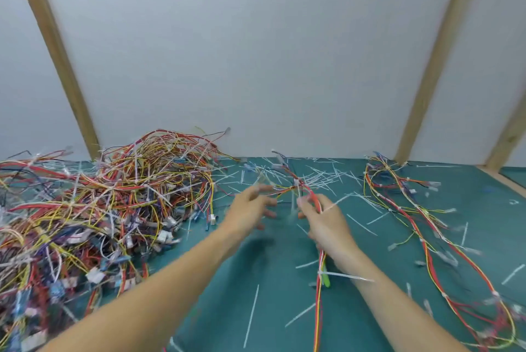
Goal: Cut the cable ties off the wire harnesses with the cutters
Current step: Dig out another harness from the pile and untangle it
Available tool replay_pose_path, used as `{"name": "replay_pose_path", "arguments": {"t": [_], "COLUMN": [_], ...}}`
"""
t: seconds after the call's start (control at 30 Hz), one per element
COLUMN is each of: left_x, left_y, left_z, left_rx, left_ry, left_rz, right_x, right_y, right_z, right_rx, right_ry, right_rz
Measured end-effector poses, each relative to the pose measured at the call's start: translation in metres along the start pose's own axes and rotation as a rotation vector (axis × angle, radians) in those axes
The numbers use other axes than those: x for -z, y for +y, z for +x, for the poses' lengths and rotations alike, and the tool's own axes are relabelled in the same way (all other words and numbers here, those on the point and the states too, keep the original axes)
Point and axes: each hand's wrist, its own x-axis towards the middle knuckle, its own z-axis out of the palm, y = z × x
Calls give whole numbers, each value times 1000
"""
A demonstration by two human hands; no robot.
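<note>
My right hand [327, 223] grips a red and yellow wire harness [319, 294] that runs from the far middle of the mat down past my wrist. A green handle of the cutters [326, 277] pokes out under that wrist, so the cutters sit in the same hand. A white cable tie [344, 275] sticks out sideways from the harness below the hand. My left hand [252, 209] hovers just left of the harness, blurred, with fingers spread and reaching toward the wires; it holds nothing that I can make out.
A large tangled pile of harnesses [94, 209] fills the left side of the green mat [270, 309]. Other harnesses [427, 238] lie stretched along the right. Cut white tie pieces [318, 175] litter the middle and back. A white wall with wooden posts [435, 58] stands behind.
</note>
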Motion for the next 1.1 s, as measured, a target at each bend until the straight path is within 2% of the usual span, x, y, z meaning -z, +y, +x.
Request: {"name": "replay_pose_path", "arguments": {"t": [0.07, 0.13, 0.2, 0.23, 0.3, 0.4, 0.5, 0.57, 0.63, 0.7, 0.87, 0.97, 1.1], "left_x": [-5, -8, -5, -1, 10, 23, 20, 17, 17, 17, 14, 16, 17], "left_y": [-9, -22, -34, -41, -53, -66, -66, -64, -60, -58, -57, -58, -58], "left_z": [-2, -3, -4, -4, -3, -6, -11, -12, -15, -19, -21, -20, -17], "left_rx": [-57, -142, -212, -253, -341, -466, -489, -498, -488, -442, -439, -467, -443], "left_ry": [162, 265, 367, 424, 489, 439, 320, 260, 198, 115, 97, 113, 208], "left_rz": [-125, -79, 12, 71, 217, 398, 485, 551, 509, 422, 609, 609, 378], "right_x": [7, 13, 19, 22, 25, 34, 41, 43, 44, 43, 41, 38, 44], "right_y": [3, 10, 14, 15, 11, 11, 15, 16, 16, 16, 17, 15, 13], "right_z": [-3, -5, -6, -4, 0, 6, 7, 9, 12, 13, 10, 9, 0], "right_rx": [177, 310, 374, 359, 213, -69, -222, -248, -221, -181, -94, -4, 202], "right_ry": [115, 233, 255, 201, 36, -188, -324, -360, -371, -361, -244, -109, 81], "right_rz": [-270, -577, -625, -498, -58, 387, 596, 664, 684, 667, 550, 307, -74]}}
